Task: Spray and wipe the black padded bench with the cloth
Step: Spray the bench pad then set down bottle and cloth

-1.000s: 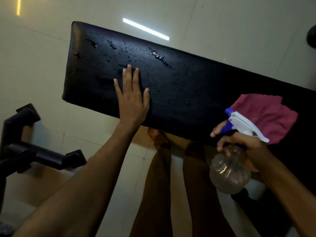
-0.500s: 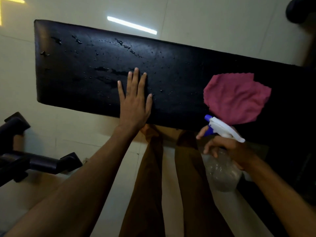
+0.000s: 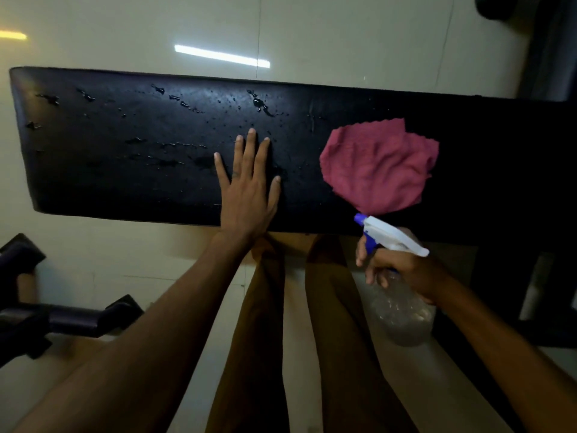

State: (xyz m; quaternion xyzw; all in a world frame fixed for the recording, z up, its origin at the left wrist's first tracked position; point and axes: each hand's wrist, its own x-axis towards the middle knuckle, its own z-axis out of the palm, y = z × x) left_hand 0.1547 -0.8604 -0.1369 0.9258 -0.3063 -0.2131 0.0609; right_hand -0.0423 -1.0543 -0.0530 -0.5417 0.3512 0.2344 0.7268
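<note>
1 black padded bench [image 3: 125, 170], the worktop here, spans the frame from left to right, its top dotted with water drops and streaks, thickest on the left half and along the far edge. 1 pink cloth [image 3: 379, 165] lies crumpled on the worktop, right of centre, touched by neither hand. The left hand [image 3: 248, 195] rests palm down on the worktop near its front edge, just left of the cloth; its 5 fingers [image 3: 249, 151] are straight and spread, holding nothing. The right hand [image 3: 402, 268] grips the neck of 1 clear spray bottle [image 3: 402, 310] in front of the bench's near edge, below the cloth; its fingers curl around the neck under the blue trigger, and the white head with blue nozzle points up and left toward the worktop. 2 legs in brown trousers [image 3: 265, 339] stand between the arms. 1 dark metal frame [image 3: 62, 320] sits on the pale tiled floor [image 3: 93, 260] at lower left. 2 light strips reflect in the floor beyond the bench.
</note>
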